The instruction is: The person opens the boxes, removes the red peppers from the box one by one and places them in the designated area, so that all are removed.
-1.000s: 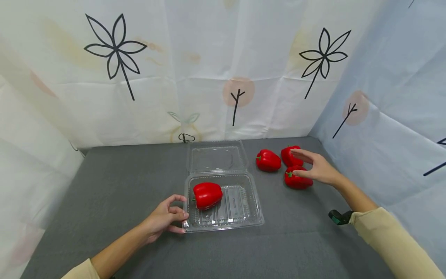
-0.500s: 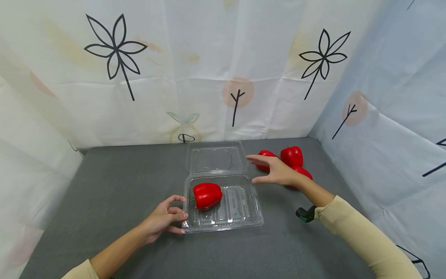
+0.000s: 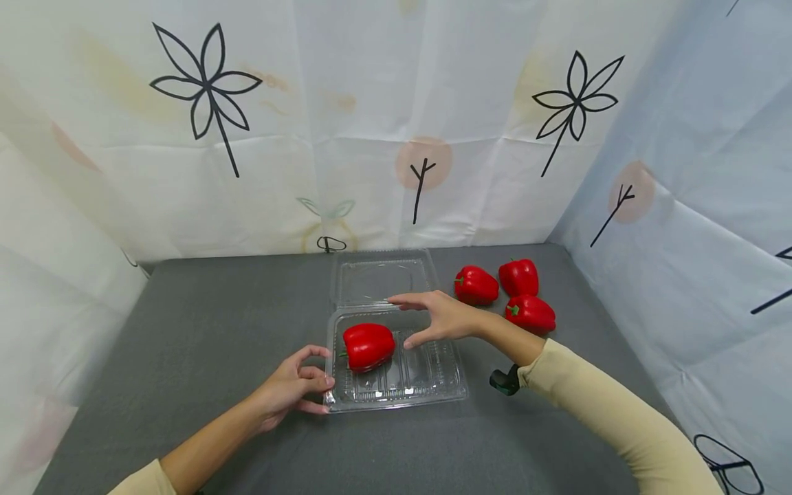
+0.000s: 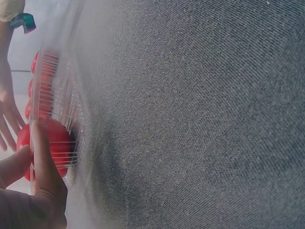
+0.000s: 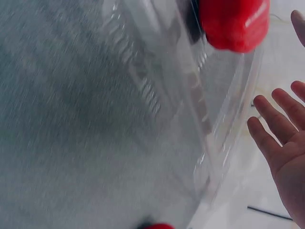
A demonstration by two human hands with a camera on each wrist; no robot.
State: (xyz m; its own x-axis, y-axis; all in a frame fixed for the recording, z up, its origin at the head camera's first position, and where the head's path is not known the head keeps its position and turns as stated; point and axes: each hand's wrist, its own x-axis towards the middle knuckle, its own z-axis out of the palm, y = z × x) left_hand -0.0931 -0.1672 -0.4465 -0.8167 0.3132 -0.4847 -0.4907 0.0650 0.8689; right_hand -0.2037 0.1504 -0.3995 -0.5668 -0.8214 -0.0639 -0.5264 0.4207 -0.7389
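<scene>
A clear plastic clamshell container (image 3: pixel 427 385) lies on the grey cloth with its lid (image 3: pixel 383 275) folded back, away from me. Inside its left half rests a red bell pepper (image 3: pixel 368 347), stem to the left. My left hand (image 3: pixel 291 388) pinches the container's left rim between thumb and fingers, as the left wrist view shows at the rim (image 4: pixel 32 114). Over the right part of the container hovers my right hand (image 3: pixel 448 317), fingers spread, holding nothing. In the right wrist view its fingers (image 5: pixel 269 117) stand apart from the pepper (image 5: pixel 233 24).
Three more red peppers sit right of the container: one nearer the lid (image 3: pixel 476 285), one at the back (image 3: pixel 518 277), one in front (image 3: pixel 530 314). Patterned white curtains (image 3: pixel 371 137) bound the table (image 3: pixel 235 316) behind and at the sides.
My right hand has moved left from the loose peppers to above the container, with nothing in it. The left hand, the container and the peppers have stayed put.
</scene>
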